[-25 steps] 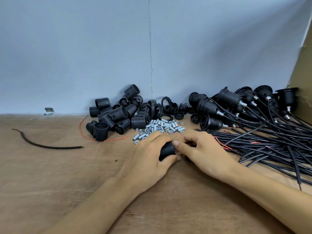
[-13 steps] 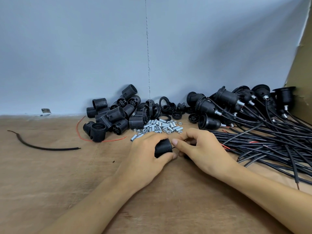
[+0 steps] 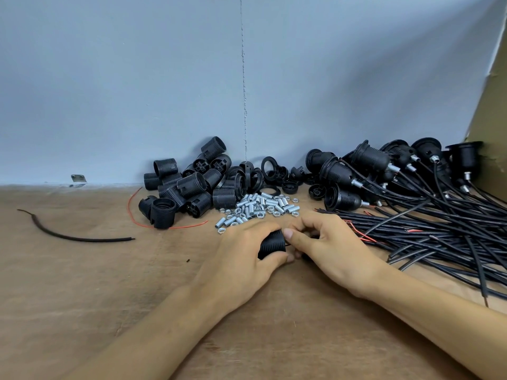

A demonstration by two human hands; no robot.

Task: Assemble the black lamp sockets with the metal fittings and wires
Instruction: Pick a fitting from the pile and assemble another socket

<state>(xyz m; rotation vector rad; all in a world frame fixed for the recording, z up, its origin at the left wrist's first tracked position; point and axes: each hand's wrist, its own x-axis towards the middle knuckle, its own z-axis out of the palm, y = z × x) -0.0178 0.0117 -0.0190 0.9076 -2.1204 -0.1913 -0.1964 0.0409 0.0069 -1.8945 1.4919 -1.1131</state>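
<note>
A black ribbed plastic lamp socket (image 3: 271, 244) lies on the brown wooden table (image 3: 82, 283), long axis left to right, gripped by the left hand (image 3: 247, 261); the right hand (image 3: 329, 242) curls at its right end, its hold hidden

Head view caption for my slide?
Left hand grips a ribbed black socket, right hand at its end, metal fittings behind.

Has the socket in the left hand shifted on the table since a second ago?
No. The black socket, gripped by the left hand, lies just as far in front of the metal fittings pile as before.
</note>
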